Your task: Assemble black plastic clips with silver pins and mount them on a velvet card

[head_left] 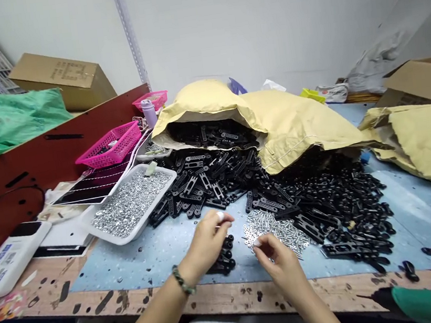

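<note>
My right hand (pixel 279 259) is closed in a pinch at the left edge of a heap of silver screws (pixel 282 227). A thin screw (pixel 245 238) sticks out from its fingertips. To its left, my left hand (pixel 209 239) hovers over the blue mat (pixel 133 262) with thumb and fingers drawn together. What those fingers hold, if anything, is too small to make out. Below it lies a small group of black plastic parts (pixel 225 260), partly covered by the hand. Behind both hands is a large pile of flat black slotted pieces (pixel 202 182).
A white tray of small metal pieces (pixel 86 223) stands left, near a pink basket (pixel 109 154) and a white device (pixel 10 260). Yellow sacks (pixel 297 119) spill black parts at the back. A green electric screwdriver (pixel 428 303) lies at the lower right.
</note>
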`<action>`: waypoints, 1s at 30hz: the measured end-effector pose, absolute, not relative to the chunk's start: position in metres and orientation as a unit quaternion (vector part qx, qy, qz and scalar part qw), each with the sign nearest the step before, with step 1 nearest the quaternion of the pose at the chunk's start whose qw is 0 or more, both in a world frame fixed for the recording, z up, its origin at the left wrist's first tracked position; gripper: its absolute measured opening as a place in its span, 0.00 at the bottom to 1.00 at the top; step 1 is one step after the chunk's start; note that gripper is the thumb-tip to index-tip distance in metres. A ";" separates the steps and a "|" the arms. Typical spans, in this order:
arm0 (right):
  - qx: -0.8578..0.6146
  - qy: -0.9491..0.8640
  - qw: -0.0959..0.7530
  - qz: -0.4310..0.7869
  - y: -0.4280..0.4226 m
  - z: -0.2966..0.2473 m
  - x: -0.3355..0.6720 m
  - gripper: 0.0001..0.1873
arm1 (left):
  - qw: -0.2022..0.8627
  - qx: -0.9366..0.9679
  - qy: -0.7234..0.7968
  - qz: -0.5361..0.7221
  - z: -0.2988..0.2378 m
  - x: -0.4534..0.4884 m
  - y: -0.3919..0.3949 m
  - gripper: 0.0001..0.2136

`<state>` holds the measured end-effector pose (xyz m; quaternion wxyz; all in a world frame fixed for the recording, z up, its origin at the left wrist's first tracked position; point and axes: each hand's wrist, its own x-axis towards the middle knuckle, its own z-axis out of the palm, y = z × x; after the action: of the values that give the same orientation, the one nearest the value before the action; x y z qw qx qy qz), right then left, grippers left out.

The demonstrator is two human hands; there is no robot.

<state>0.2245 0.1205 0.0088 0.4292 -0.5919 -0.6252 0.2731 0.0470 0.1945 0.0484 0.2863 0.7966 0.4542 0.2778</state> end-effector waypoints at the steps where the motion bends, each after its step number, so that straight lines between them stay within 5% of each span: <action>1: -0.582 -0.634 0.425 0.280 0.124 0.009 0.216 0.05 | 0.336 0.757 0.464 0.313 0.050 0.035 0.192 0.08; 4: -0.551 -0.682 0.407 0.258 0.138 0.005 0.193 0.05 | 0.461 0.648 0.489 0.360 0.048 0.005 0.179 0.08; 7: -0.516 -0.737 0.378 0.219 0.148 0.000 0.176 0.07 | 0.470 0.642 0.498 0.345 0.041 -0.011 0.165 0.09; 15: -0.489 -0.835 0.230 0.107 0.150 0.004 0.167 0.08 | 0.309 0.743 0.505 0.312 0.022 -0.007 0.148 0.06; 22: -0.536 -0.755 0.358 0.122 0.149 0.011 0.213 0.11 | 0.122 0.863 0.434 0.229 0.015 0.012 0.147 0.09; 27: -0.594 -0.786 0.170 0.009 0.156 0.000 0.221 0.09 | 0.051 0.890 0.400 0.214 0.017 0.018 0.149 0.11; 30: -0.593 -0.795 0.128 -0.019 0.159 -0.002 0.211 0.13 | 0.077 0.887 0.393 0.230 0.015 0.013 0.148 0.10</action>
<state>0.2114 0.1594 -0.0024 0.1282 -0.5933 -0.7945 -0.0190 0.0130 0.1484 0.0153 0.0771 0.8868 0.3931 0.2304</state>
